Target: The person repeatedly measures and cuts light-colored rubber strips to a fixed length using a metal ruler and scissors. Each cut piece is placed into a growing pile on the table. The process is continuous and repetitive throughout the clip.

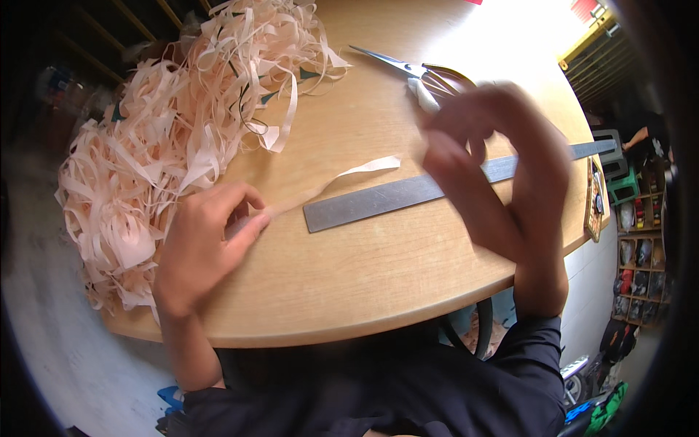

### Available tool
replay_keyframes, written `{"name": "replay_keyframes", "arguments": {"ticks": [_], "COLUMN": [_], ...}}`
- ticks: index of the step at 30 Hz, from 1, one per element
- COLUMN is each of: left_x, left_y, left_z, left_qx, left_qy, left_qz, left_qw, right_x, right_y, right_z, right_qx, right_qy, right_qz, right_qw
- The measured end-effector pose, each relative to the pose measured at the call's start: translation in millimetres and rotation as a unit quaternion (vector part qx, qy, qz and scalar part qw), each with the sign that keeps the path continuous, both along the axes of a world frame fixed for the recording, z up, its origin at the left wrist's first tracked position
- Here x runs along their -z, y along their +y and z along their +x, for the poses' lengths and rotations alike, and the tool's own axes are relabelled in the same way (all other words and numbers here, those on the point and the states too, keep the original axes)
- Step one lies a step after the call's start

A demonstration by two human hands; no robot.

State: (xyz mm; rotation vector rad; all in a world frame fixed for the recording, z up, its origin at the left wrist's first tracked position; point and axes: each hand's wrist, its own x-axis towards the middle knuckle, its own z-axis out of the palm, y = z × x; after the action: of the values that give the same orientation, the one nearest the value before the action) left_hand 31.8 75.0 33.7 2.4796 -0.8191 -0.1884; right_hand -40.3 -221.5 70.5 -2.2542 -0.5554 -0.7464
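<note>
Head view, taking the steel ruler [437, 187] as the landmark. It lies slantwise across the middle of the round wooden table [364, 284], flat, which suits it as a straight edge or measure for what lies beside it.

Just off the ruler's near-left end, the left hand [206, 244] presses thumb and fingers closed on one end of a pale strip [342, 176]. The strip runs up and right alongside the ruler's upper edge, its free end curling loose; pinning one end like this would keep it stretched along the steel.

Over the ruler's middle the right hand [495, 164] is raised and blurred, fingers half curled; whether it grips anything I cannot tell.

Beyond the ruler lie scissors [415, 73], partly hidden by that hand. Far left of it, a big heap of pale strips [160, 153] crowds the table's edge
</note>
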Motion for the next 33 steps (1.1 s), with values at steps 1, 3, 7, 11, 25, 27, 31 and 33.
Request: {"name": "replay_keyframes", "arguments": {"ticks": [1,3,7,11,25,27,31,33], "left_x": [1,2,4,11,42,42,38,37], "left_y": [0,-1,-4,-15,-46,-44,-37,-36], "left_z": [0,1,1,-1,-1,-1,3,4], "left_qx": [-0.007,-0.017,-0.022,-0.011,0.076,0.073,0.096,0.106], "left_qy": [0.003,0.004,-0.012,-0.118,-0.176,-0.166,-0.161,-0.181], "left_qz": [-0.004,-0.013,-0.017,-0.032,-0.093,-0.093,-0.092,-0.087], "left_qw": [1.0,1.0,1.0,0.992,0.977,0.979,0.978,0.974], "right_x": [-8,-20,-23,-15,63,76,84,80], "right_y": [3,3,7,13,-26,-26,-18,-16], "right_z": [-13,-33,-60,-66,37,39,38,37], "right_qx": [-0.064,-0.208,-0.324,-0.303,0.007,0.006,0.01,0.021], "right_qy": [0.005,0.033,0.17,0.225,0.143,0.14,0.093,0.103], "right_qz": [0.031,0.08,0.064,0.036,-0.118,-0.146,-0.14,-0.142], "right_qw": [0.997,0.974,0.928,0.925,0.983,0.979,0.986,0.984]}}
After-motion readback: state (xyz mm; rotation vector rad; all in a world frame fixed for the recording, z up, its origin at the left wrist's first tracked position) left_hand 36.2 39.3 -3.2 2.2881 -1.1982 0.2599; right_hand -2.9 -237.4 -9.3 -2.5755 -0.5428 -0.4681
